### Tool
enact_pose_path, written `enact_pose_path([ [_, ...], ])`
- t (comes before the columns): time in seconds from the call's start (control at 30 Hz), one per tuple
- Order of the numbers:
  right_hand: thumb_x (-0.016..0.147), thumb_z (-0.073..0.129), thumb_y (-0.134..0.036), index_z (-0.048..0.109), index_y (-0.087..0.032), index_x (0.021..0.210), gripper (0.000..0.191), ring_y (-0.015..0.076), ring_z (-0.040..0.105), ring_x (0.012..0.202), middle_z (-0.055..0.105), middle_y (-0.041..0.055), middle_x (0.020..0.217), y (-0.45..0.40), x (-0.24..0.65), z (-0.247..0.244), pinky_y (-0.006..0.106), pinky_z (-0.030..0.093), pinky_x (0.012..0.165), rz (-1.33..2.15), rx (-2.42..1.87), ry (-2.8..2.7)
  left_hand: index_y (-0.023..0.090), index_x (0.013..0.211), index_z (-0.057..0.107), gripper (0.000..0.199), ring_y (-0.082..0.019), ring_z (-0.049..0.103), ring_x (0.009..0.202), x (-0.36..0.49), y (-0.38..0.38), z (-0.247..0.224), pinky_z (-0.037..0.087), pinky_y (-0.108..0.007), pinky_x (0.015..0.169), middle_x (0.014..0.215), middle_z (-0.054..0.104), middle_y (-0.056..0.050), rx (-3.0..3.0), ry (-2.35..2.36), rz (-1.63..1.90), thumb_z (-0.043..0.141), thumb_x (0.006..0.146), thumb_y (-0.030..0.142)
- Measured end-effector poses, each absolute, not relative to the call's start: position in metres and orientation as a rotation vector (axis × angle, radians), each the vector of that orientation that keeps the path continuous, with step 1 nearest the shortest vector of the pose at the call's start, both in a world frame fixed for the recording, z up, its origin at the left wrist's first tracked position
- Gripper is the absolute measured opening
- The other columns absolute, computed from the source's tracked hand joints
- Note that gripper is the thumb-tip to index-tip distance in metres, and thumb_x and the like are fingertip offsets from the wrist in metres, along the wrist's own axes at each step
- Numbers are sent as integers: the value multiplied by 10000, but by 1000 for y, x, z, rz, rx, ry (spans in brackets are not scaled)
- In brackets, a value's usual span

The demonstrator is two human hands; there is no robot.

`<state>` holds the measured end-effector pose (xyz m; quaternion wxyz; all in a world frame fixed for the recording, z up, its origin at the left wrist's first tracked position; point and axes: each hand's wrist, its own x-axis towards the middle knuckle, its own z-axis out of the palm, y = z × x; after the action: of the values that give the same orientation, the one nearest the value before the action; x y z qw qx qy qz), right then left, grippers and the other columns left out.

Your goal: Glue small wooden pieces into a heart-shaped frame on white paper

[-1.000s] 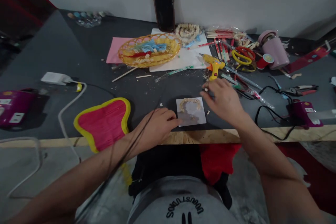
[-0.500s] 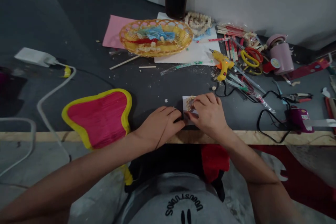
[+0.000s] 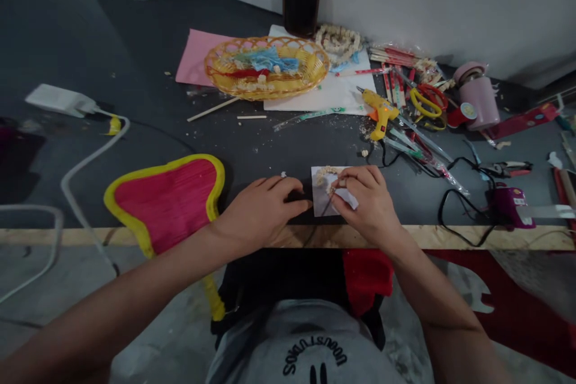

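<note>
Head view: our white card [image 3: 320, 205] lies on bench [image 3: 256, 147] near front edge. Curved row of pale bits [image 3: 324, 173] lines its top; lower left bare, so we judge work part done. Right hand [image 3: 366, 195] hides rest, fingertips bunched; we cannot tell if they pinch anything. Left hand [image 3: 267, 210] loosely curled beside card, thumb apart, nothing seen held.

Left forearm [image 3: 171, 279]: bare, slanting from the lower left corner up toward the centre. Left wrist [image 3: 227, 231]: nearly straight. Left hand [image 3: 269, 207]: just below and left of centre, back uppermost, fingers bent, thumb apart from the index finger. Right forearm [image 3: 429, 285]: bare, rising leftward from the lower right. Right hand [image 3: 369, 197]: right of centre, knuckles up, fingers curled, thumb drawn near the fingertips; contents of grip indistinct.
</note>
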<state>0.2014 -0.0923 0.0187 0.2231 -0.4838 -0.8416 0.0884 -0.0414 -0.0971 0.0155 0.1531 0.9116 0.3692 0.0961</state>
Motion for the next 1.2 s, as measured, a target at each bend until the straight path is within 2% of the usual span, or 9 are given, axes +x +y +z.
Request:
enact_pose_path([
  [0.23,892,651,-223,643,-229,959,68,210,613,959,685,52,1014,-97,200,25,415,489,862,193,-1027,-2131,201,1107,710,310,-188,673,854,-18,-90,39,520,-269,756,992,732,-65,1722,1045,680,610,895,404],
  [0.37,886,650,-213,635,-240,944,65,224,595,965,692,53,1020,-103,200,30,427,491,857,104,-1010,-2135,171,887,725,281,-151,631,687,4,-86,54,515,-244,650,801,722,-37,1408,1008,723,717,800,437],
  [0.5,901,641,-296,605,-235,1082,194,245,596,1048,676,85,1111,-86,222,35,437,501,895,155,-962,-2195,176,847,728,299,-116,559,585,8,-84,61,483,-223,566,722,690,-21,1322,1066,729,760,747,456],
  [0.57,915,605,-310,579,-211,1110,221,246,612,1032,670,109,1105,-62,241,35,402,518,836,238,-1131,-2116,181,874,732,311,-118,564,603,5,-84,62,481,-222,564,766,704,-32,1311,1133,763,774,739,458],
  [0.7,886,595,-288,548,-178,1007,170,220,632,805,674,128,1009,2,274,25,366,493,743,333,-1650,-1905,180,870,726,292,-114,580,652,-4,-88,60,502,-223,609,832,698,-36,1232,1201,920,803,727,422],
  [0.83,864,640,-424,536,-161,1053,340,288,647,844,685,133,915,45,276,15,403,480,768,390,-1977,-1829,174,838,727,276,-96,569,631,-11,-93,55,494,-201,588,801,690,-26,1114,1179,1014,843,693,379],
  [0.9,850,655,-465,528,-131,1120,447,322,654,891,689,176,972,53,270,12,428,480,786,378,-2059,-1844,176,833,731,283,-94,576,633,-14,-96,52,496,-197,590,817,703,-31,1059,1166,1041,860,675,372],
  [1.0,849,652,-395,505,-101,1186,471,331,657,938,685,214,1051,58,262,8,445,473,830,365,-2101,-1823,183,832,738,284,-99,591,651,-19,-99,48,502,-196,606,803,704,-30,1008,1163,1059,874,663,365],
  [1.2,819,641,-351,500,-145,1130,398,302,645,913,684,161,1007,59,268,8,421,470,797,400,-2082,-1639,173,806,728,311,-102,587,671,-16,-100,47,509,-209,620,774,671,-14,918,1190,1066,906,608,333],
])
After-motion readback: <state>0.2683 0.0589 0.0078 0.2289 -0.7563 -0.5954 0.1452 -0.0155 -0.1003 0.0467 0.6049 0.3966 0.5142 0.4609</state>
